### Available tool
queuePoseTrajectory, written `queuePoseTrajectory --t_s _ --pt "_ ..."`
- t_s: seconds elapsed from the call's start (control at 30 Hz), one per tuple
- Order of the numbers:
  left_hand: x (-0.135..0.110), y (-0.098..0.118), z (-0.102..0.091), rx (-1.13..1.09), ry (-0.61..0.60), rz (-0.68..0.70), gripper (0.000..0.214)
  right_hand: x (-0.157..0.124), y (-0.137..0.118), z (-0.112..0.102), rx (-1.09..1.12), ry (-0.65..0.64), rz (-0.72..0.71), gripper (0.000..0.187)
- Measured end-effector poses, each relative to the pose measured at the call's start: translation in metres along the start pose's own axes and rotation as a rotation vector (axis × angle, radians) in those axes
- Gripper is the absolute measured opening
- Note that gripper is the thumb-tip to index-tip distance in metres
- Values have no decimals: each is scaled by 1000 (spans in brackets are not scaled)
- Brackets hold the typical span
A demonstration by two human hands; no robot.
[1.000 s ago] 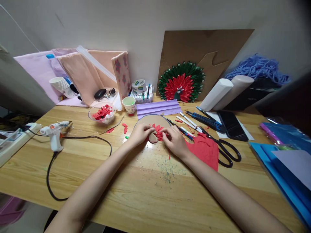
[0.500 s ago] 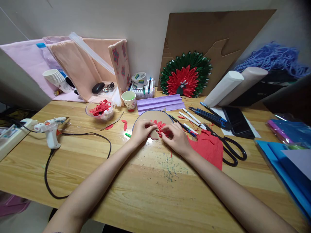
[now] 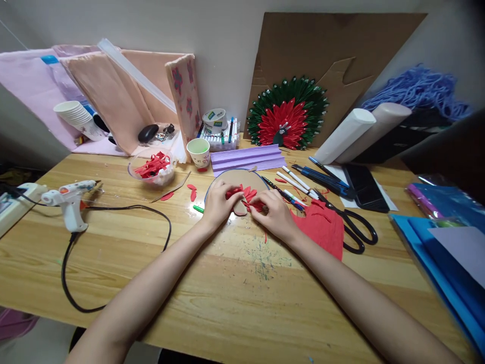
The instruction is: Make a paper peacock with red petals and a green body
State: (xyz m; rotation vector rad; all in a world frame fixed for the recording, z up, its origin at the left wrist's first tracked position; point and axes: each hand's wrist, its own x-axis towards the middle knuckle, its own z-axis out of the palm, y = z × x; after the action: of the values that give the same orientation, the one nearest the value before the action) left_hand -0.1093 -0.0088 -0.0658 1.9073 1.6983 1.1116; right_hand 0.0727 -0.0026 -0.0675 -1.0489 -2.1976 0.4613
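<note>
A round cardboard disc with a blue edge lies on the table under my hands. On it, red paper petals fan out around a small rounded cardboard cutout. My left hand is closed, thumb and forefinger pinching at the petals just above the cutout. From the other side, my right hand pinches the petals at the cutout's right; its fingertips partly hide them. A sheet of red crepe paper lies by my right wrist. Two loose red petals rest left of the disc.
At left, a glue gun stands with its cord looping over the table. Black-handled scissors, markers and a phone lie right. Behind are a tub of red scraps, a paper cup and a finished red-green peacock.
The view has shifted slightly, so the table things sit a little further left. Both hands keep pinching at the petals, with only small finger movement.
</note>
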Motion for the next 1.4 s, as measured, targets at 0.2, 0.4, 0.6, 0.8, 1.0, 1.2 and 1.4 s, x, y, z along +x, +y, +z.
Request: queuePoseTrajectory --t_s 0.2,0.4,0.6,0.8,1.0,1.2,1.4 --pt "-4 -4 -31 4 -291 257 62 0 0 1 15 3 -9 4" --pt "-9 -3 -35 101 -376 277 59 0 0 0 15 11 -1 4" --pt "-8 -4 -29 69 -350 268 53 0 0 -1 33 6 -4 5" --pt "-9 -5 -28 57 -338 281 52 1 0 -1 40 12 -3 6" --pt "-8 -3 -28 49 -342 250 49 0 2 -1 44 6 13 7" --pt "-9 -8 -27 55 -321 252 52 0 3 -2 114 -14 59 7" --pt "-9 -10 -26 51 -299 227 53 2 4 -1 247 -37 197 6"
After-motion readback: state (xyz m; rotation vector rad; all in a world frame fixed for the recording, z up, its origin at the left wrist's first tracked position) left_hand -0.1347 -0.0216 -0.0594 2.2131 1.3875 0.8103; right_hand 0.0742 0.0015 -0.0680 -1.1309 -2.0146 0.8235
